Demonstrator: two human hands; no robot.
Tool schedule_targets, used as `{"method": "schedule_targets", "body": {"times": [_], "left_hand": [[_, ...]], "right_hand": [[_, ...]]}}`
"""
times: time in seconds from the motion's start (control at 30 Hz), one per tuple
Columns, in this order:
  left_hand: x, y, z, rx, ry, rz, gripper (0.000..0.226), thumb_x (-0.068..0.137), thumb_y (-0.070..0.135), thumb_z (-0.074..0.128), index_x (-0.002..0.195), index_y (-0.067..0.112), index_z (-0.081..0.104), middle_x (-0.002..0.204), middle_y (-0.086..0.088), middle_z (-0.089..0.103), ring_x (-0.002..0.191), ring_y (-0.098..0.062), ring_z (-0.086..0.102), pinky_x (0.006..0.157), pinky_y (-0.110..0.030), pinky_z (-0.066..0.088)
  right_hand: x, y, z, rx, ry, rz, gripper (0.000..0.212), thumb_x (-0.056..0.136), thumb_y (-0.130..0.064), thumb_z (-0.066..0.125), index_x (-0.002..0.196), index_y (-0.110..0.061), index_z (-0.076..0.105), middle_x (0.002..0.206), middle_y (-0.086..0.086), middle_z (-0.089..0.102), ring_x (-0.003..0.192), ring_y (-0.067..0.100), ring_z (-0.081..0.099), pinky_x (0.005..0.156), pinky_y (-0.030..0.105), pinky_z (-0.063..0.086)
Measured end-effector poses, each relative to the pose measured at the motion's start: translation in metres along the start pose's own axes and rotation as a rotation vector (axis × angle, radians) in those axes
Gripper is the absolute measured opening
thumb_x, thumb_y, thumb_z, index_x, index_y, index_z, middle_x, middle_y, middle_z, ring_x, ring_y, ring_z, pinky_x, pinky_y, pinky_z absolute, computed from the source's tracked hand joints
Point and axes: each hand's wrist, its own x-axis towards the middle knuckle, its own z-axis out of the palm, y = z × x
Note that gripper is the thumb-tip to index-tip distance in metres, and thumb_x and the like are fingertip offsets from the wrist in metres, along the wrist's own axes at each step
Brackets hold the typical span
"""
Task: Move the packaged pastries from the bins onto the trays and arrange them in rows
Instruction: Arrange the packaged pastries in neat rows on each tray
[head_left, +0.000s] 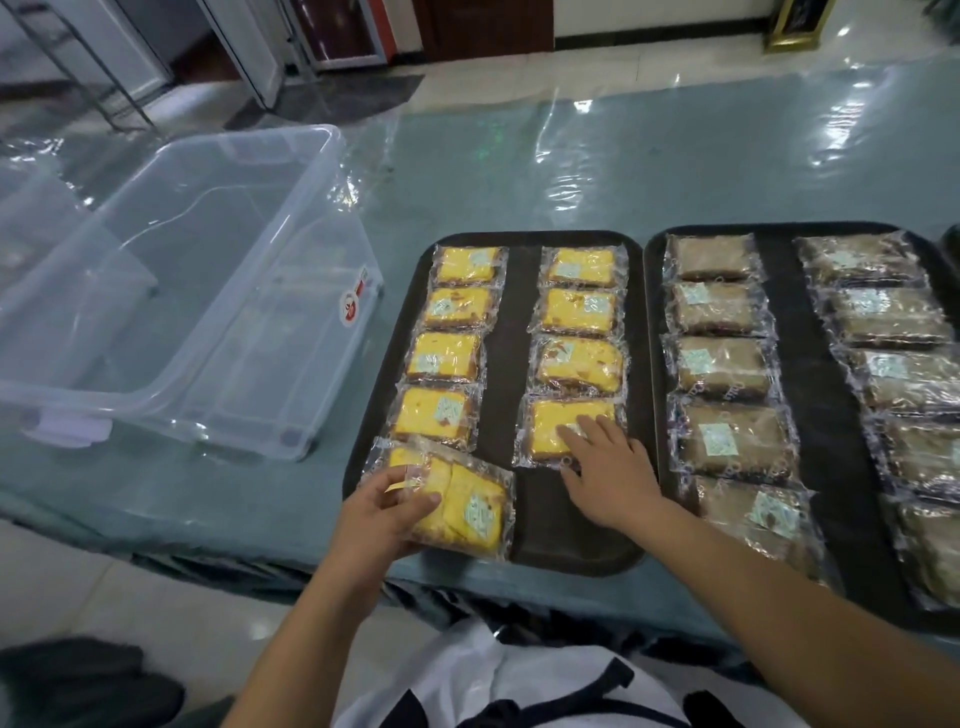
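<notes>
A dark tray (514, 364) holds two columns of yellow packaged pastries. My left hand (387, 512) grips a yellow pastry packet (467, 506) at the tray's near left corner; it lies tilted over another packet beneath. My right hand (608, 467) rests with straight fingers on the nearest packet of the right column (550, 431). A second dark tray (784, 364) to the right carries two columns of brown packaged pastries. A clear plastic bin (208, 291) stands on the left, and no pastries show inside it.
The table (519, 171) is covered with shiny clear plastic sheeting. Another clear bin (31, 218) sits partly visible at the far left. A third tray edge (953, 244) shows at the far right. Tiled floor lies beyond the table.
</notes>
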Motion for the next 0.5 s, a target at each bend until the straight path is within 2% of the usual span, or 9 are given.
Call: {"method": "schedule_targets", "body": {"times": [0.1,0.2,0.27,0.4,0.47,0.5], "left_hand": [[-0.002,0.004,0.005,-0.035,-0.051,-0.019,0.037,0.083,0.015,0.078,0.116,0.022,0.066,0.116,-0.015,0.068,0.101,-0.038,0.069,0.074,-0.04,0.058],[-0.006,0.007,0.014,-0.074,-0.121,-0.047,0.033,0.085,0.011,0.075,0.116,0.02,0.065,0.118,-0.018,0.067,0.101,-0.033,0.067,0.07,-0.035,0.057],[-0.007,0.007,0.023,-0.091,-0.15,-0.073,0.031,0.086,0.008,0.074,0.114,0.019,0.065,0.117,-0.015,0.066,0.105,-0.033,0.066,0.073,-0.039,0.06],[-0.002,0.001,0.044,-0.103,-0.201,-0.132,0.033,0.085,0.005,0.074,0.116,0.015,0.065,0.123,-0.015,0.064,0.109,-0.032,0.065,0.084,-0.048,0.06],[0.0,0.002,0.057,-0.129,-0.247,-0.157,0.027,0.087,0.001,0.071,0.11,0.015,0.067,0.121,-0.013,0.065,0.106,-0.029,0.065,0.085,-0.048,0.06],[0.002,0.003,0.064,-0.14,-0.273,-0.161,0.025,0.088,0.0,0.069,0.108,0.015,0.066,0.119,-0.011,0.065,0.106,-0.028,0.065,0.083,-0.045,0.06]], "right_hand": [[0.0,-0.003,0.003,-0.026,0.023,0.043,0.055,0.103,-0.038,0.033,0.155,-0.029,0.017,0.164,-0.003,0.01,0.151,0.024,0.002,0.118,0.048,0.015],[-0.001,-0.008,0.003,0.015,0.013,0.063,0.055,0.104,-0.036,0.032,0.156,-0.028,0.016,0.164,-0.002,0.008,0.151,0.025,0.001,0.119,0.048,0.014],[-0.003,-0.005,0.001,0.149,0.05,0.059,0.051,0.104,-0.031,0.033,0.154,-0.025,0.024,0.164,0.0,0.014,0.151,0.024,0.007,0.119,0.047,0.016],[-0.027,0.012,-0.01,0.595,0.242,0.085,0.042,0.104,-0.026,0.041,0.145,-0.022,0.043,0.153,-0.001,0.039,0.141,0.018,0.034,0.116,0.04,0.03],[-0.047,0.02,-0.013,0.682,0.304,0.101,0.04,0.103,-0.025,0.046,0.143,-0.02,0.047,0.147,-0.003,0.046,0.131,0.012,0.042,0.11,0.031,0.034],[-0.056,0.023,-0.012,0.697,0.321,0.108,0.04,0.102,-0.025,0.048,0.142,-0.02,0.049,0.143,-0.004,0.049,0.128,0.01,0.044,0.109,0.032,0.037]]}}
